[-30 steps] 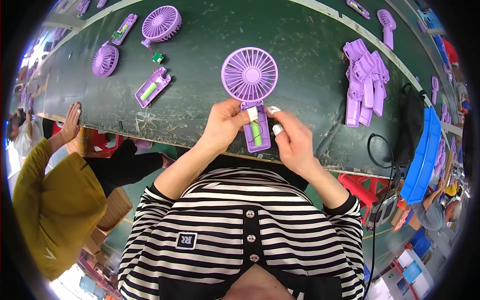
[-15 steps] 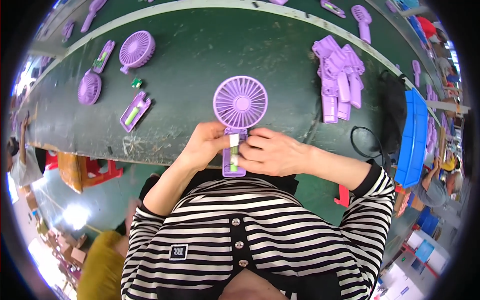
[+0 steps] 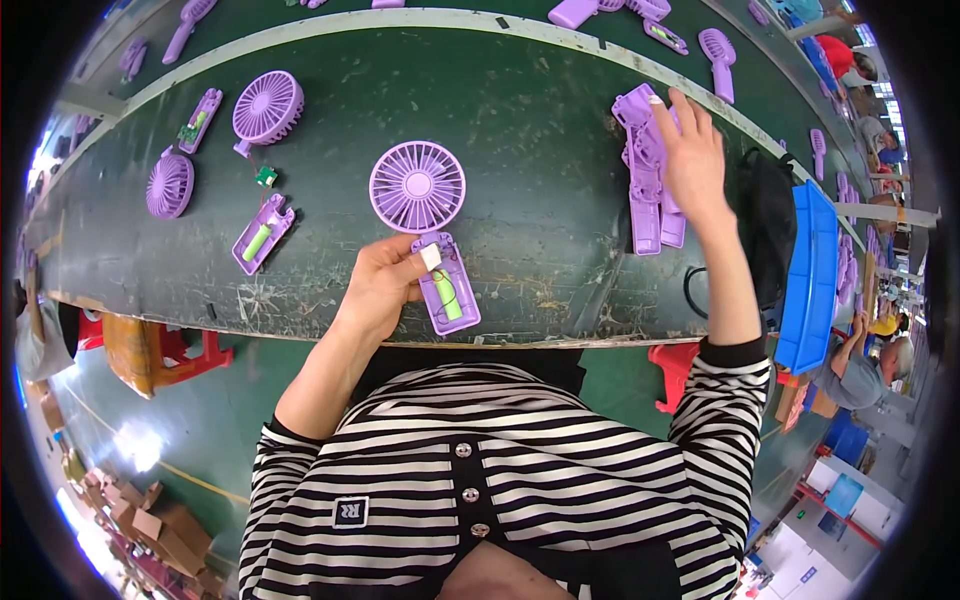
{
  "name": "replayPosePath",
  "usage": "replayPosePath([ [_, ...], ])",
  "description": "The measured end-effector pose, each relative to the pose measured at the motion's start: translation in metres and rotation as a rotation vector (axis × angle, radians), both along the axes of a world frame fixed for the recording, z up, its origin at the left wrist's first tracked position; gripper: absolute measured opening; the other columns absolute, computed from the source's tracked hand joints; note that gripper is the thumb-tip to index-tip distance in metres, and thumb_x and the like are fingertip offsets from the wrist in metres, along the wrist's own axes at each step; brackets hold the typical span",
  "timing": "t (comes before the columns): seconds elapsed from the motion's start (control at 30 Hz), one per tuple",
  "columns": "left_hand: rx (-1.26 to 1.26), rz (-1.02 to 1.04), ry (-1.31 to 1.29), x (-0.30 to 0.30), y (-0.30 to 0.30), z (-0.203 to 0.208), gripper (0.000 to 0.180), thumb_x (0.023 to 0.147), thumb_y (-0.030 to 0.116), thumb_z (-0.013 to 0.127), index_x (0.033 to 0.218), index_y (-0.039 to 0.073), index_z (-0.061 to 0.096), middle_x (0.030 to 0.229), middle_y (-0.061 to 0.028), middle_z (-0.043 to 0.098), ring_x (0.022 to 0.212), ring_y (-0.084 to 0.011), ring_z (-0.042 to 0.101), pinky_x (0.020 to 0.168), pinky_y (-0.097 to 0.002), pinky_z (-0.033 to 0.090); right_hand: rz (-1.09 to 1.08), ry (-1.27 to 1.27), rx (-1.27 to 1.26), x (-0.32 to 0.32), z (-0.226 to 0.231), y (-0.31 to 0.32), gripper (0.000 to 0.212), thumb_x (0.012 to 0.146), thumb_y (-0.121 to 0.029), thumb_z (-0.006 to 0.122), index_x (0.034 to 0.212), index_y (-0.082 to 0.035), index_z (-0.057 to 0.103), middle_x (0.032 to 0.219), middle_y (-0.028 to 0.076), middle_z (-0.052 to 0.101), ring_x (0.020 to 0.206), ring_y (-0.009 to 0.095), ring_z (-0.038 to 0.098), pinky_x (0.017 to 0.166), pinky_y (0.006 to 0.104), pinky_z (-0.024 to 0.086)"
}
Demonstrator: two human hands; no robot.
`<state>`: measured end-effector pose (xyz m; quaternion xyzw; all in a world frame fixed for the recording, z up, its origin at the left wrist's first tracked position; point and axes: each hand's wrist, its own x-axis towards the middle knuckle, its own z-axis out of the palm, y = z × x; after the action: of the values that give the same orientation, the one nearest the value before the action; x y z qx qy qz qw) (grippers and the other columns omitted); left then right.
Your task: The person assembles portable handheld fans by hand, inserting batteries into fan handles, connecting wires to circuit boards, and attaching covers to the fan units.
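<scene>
My left hand (image 3: 378, 285) grips a purple handheld fan (image 3: 418, 187) at the neck of its opened handle. Its thumb, with something white at the tip, lies over the top of the handle shell (image 3: 462, 300). Inside that shell sit a green battery (image 3: 446, 296) and thin wires. Off to the right, my right hand (image 3: 695, 165) reaches over a pile of purple handle shells (image 3: 645, 215), fingers stretched and apart. It covers part of the pile, and I cannot tell whether its fingertips touch a shell.
Left on the green table (image 3: 320, 270) lie two more fan heads (image 3: 268, 107), opened handles with batteries (image 3: 262, 236) and a small green circuit board (image 3: 266, 177). A blue bin (image 3: 808, 280) and a black bag (image 3: 765, 225) stand at the right. More purple fans lie beyond the pale strip (image 3: 460, 17).
My right hand has left the fan and moved right and away to the shell pile. The fan has shifted left and tilted, still in my left hand.
</scene>
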<state>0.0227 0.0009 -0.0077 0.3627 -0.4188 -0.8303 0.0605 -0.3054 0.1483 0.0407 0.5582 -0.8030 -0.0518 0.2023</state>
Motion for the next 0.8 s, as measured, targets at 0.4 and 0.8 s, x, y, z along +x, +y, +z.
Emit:
replayPosePath([
  [0.4, 0.111, 0.001, -0.044, -0.003, 0.000, 0.004, 0.022, 0.084, 0.010, 0.054, 0.100, -0.004, 0.057, 0.090, -0.0092, 0.061, 0.080, -0.0178, 0.061, 0.072, -0.0325, 0.052, 0.120, -0.019, 0.129, -0.037, 0.004, 0.017, 0.048, 0.064, -0.009, 0.058, 0.111, -0.003, 0.050, 0.110, 0.014, 0.052, 0.104, 0.031, 0.048, 0.090, 0.0400, 0.037],
  [0.8, 0.109, 0.048, -0.015, -0.006, 0.007, 0.004, 0.021, 0.085, 0.009, 0.053, 0.100, -0.004, 0.057, 0.090, -0.0089, 0.061, 0.077, -0.0165, 0.062, 0.068, -0.0314, 0.053, 0.097, -1.718, -0.165, 0.173, 0.018, 0.004, 0.061, 0.078, -0.009, 0.058, 0.131, 0.000, 0.029, 0.103, 0.019, 0.054, 0.079, 0.025, 0.060, 0.071, 0.0304, 0.048],
])
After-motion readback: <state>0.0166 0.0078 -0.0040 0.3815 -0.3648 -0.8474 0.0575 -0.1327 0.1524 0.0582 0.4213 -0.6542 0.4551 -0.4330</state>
